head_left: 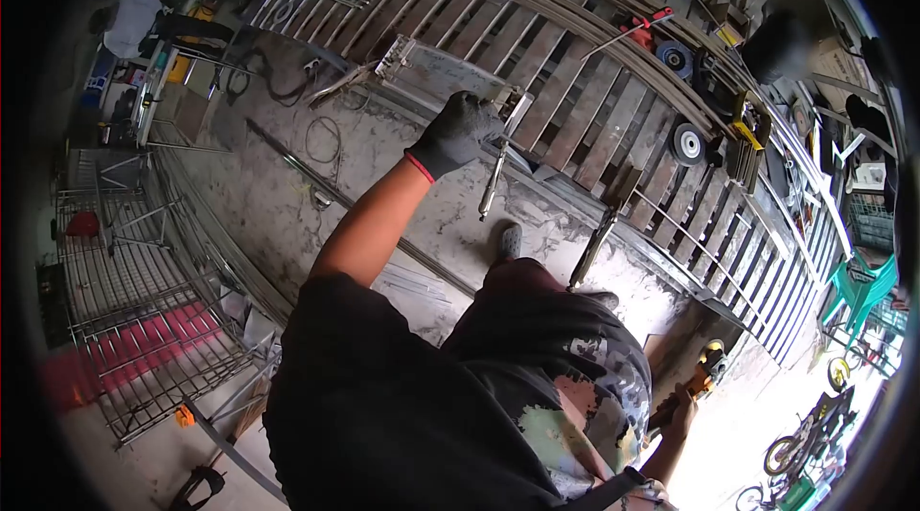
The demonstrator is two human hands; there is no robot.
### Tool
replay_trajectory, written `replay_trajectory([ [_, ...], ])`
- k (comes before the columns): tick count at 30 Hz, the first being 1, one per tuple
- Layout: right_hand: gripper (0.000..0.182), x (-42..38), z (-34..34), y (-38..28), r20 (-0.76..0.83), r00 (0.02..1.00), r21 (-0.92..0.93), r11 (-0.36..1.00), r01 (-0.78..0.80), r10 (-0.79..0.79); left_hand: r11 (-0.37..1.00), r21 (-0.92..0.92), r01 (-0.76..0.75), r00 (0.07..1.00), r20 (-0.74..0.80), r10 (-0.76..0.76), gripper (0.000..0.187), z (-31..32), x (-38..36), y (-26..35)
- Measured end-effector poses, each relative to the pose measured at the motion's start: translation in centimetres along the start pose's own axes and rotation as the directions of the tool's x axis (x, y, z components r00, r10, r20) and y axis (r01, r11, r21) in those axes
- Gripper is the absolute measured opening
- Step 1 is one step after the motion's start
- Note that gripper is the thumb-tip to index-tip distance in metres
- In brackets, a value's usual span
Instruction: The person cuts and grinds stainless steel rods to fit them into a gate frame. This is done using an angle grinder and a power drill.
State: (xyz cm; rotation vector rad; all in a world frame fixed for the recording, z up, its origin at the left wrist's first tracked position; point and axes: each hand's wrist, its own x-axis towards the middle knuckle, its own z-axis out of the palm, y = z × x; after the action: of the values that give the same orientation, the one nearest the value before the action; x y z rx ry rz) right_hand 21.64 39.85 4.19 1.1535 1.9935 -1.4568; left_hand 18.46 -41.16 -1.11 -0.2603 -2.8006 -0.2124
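Observation:
My left hand point(460, 135), in a dark glove with a red cuff, is closed at the right end of a grey metal plate point(446, 72) on the slatted metal frame. Its fingertips are hidden, so what they grip cannot be made out. Just below it hangs a locking clamp point(494, 183). A second locking clamp point(596, 245) is fixed farther right along the frame's edge. My bare right hand point(681, 412), low at the right, is wrapped round a yellow and black angle grinder point(707, 372).
The slatted frame point(599, 128) carries long bent bars, a red-handled tool point(652, 20) and a grinding disc point(688, 144). At left stands a wire rack point(144, 319). Long metal bars point(307, 171) cross the floor. A green chair point(860, 291) and motorbike point(810, 439) stand at right.

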Motion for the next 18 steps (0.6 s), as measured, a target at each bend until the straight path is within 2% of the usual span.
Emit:
replay_trajectory([
  [3, 0.022, -0.3, 1.3, 2.7, 0.032, 0.996, 0.027, 0.996, -0.084, 0.083, 0.999, 0.031, 0.011, 1.000, 0.021, -0.012, 0.004, 2.2, -0.9, -2.8],
  [4, 0.022, -0.2, 1.8, 3.8, 0.051, 0.993, 0.071, 0.992, -0.106, 0.102, 0.999, -0.036, 0.039, 0.999, 0.032, -0.038, 0.010, 1.8, -1.1, -3.1],
  [6, 0.023, -0.1, 2.6, 5.3, 0.091, 0.987, 0.158, 0.976, -0.149, 0.135, 0.981, -0.168, 0.096, 0.994, 0.058, -0.088, 0.035, 1.0, -1.6, -3.8],
  [7, 0.022, -1.4, 4.3, 4.7, 0.008, 0.994, 0.114, 0.987, -0.113, 0.113, 0.982, -0.151, 0.109, 0.993, 0.064, -0.100, 0.038, 1.2, -1.7, -4.1],
  [9, 0.021, -2.9, 6.5, 4.0, -0.086, 0.981, 0.057, 0.984, -0.167, 0.171, 0.984, -0.115, 0.135, 0.989, 0.077, -0.127, 0.045, 1.6, -2.0, -4.5],
  [10, 0.020, -3.9, 7.9, 3.4, -0.133, 0.971, 0.030, 0.980, -0.196, 0.199, 0.982, -0.123, 0.142, 0.987, 0.089, -0.132, 0.044, 1.9, -2.2, -4.7],
  [13, 0.017, -4.1, 7.9, 3.7, -0.090, 0.990, -0.164, 0.979, -0.124, 0.110, 0.980, -0.123, 0.156, 0.982, 0.130, -0.140, 0.040, 2.5, -2.2, -5.6],
  [15, 0.018, -2.9, 7.2, 4.8, -0.080, 0.993, -0.192, 0.976, -0.102, 0.088, 0.983, -0.092, 0.157, 0.977, 0.160, -0.141, 0.036, 2.7, -2.1, -5.9],
  [18, 0.020, -2.1, 6.9, 5.4, -0.084, 0.991, -0.126, 0.985, -0.116, 0.106, 0.980, -0.145, 0.134, 0.983, 0.142, -0.114, 0.031, 2.8, -2.3, -6.6],
])
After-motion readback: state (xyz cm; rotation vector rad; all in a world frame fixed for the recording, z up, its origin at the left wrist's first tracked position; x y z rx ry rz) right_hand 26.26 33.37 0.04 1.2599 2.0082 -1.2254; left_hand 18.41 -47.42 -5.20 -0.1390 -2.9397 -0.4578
